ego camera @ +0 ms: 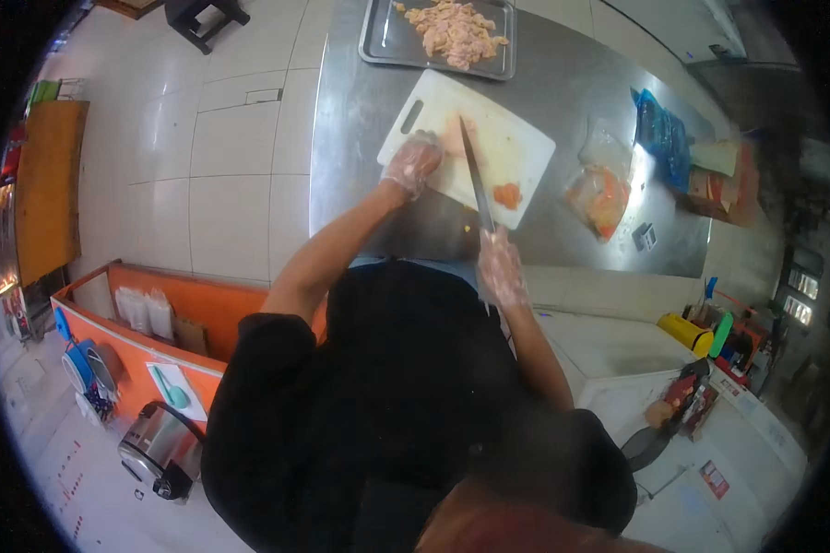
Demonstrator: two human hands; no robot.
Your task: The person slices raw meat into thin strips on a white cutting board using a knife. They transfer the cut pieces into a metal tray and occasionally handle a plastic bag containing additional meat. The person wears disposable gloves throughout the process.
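Observation:
A white plastic cutting board lies tilted on the stainless steel table. My right hand, in a clear plastic glove, grips a long knife whose blade points away from me across the board. Under and beside the blade lies a thin piece of pale raw meat. My left hand, gloved too, rests at the board's left edge near that meat; its fingers are curled, and whether they hold anything is hidden. A small pile of orange-pink meat pieces sits right of the knife.
Beyond the board stands a metal tray with a heap of cut raw meat. To the right lie a clear bag of meat, a blue plastic bag and a cardboard box. The steel table's edge runs before me.

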